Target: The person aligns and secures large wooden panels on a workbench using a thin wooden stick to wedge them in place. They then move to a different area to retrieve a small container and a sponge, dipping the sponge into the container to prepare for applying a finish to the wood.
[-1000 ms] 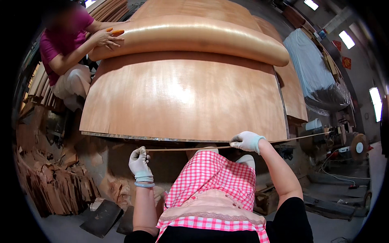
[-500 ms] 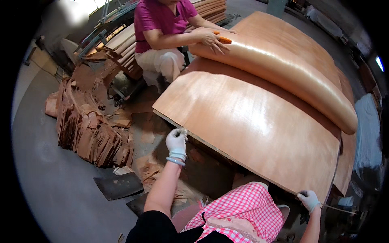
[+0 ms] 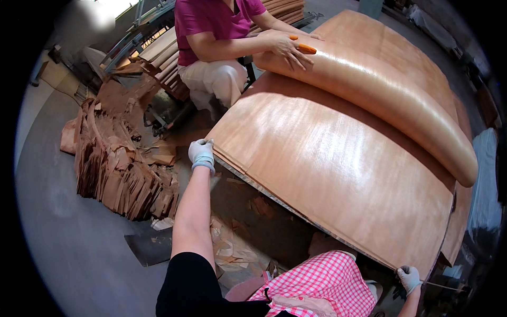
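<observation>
A broad sheet of reddish-tan wood veneer (image 3: pixel 327 158) lies flat on a stack, its far part curled back in a long roll (image 3: pixel 380 90). My left hand (image 3: pixel 201 152), in a white glove, is closed on the sheet's left near corner. At the right near corner, my gloved right hand (image 3: pixel 409 278) pinches the edge with its fingers closed. Across the sheet, a co-worker's hand (image 3: pixel 289 52) rests on the roll, with an orange-handled tool (image 3: pixel 306 49) at its fingers.
The co-worker in a purple top (image 3: pixel 219 31) sits at the far left of the stack. Torn veneer scraps (image 3: pixel 121 164) are piled on the floor to my left, near a dark flat sheet (image 3: pixel 150 246). Clear plastic sheeting (image 3: pixel 485 174) hangs at the right.
My left hand has moved left and up along the near edge to the corner. My right hand stays at its corner. The whole view has shifted slightly.
</observation>
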The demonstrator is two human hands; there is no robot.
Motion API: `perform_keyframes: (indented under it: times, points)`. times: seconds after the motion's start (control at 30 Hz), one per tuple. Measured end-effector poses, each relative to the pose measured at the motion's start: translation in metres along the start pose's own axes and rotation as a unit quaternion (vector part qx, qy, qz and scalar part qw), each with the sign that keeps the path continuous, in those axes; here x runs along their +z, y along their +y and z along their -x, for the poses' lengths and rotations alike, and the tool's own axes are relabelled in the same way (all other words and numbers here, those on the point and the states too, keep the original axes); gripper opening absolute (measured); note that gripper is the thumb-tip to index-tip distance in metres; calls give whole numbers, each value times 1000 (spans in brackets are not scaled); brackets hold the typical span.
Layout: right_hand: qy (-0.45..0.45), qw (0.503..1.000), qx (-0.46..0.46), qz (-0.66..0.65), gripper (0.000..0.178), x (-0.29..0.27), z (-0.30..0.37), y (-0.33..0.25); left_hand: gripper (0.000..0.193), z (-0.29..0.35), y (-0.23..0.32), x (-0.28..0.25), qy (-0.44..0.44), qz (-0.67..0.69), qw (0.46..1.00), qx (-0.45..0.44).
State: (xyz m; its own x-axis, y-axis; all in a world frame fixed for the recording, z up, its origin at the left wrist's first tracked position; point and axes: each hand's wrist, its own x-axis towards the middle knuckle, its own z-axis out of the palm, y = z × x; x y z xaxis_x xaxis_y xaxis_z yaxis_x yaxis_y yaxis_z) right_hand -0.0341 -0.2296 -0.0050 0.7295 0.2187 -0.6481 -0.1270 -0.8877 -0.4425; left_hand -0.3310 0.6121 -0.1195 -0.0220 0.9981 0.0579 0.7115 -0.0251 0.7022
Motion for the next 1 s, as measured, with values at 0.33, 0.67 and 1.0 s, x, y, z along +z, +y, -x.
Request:
perform_keyframes:
  times: [0.33, 0.67, 1.0]
  points:
    - [-40, 998, 9, 42, 22, 10, 7, -34, 29, -24, -4, -11, -20, -103, 994, 29]
    - [-23, 994, 30, 101, 27, 20, -8, -51, 26, -34, -27, -6, 10, -143, 985, 100]
    - [-27, 988, 83, 124, 36, 16, -15, -55, 102, -71, -59, 26, -137, 87, 981, -105]
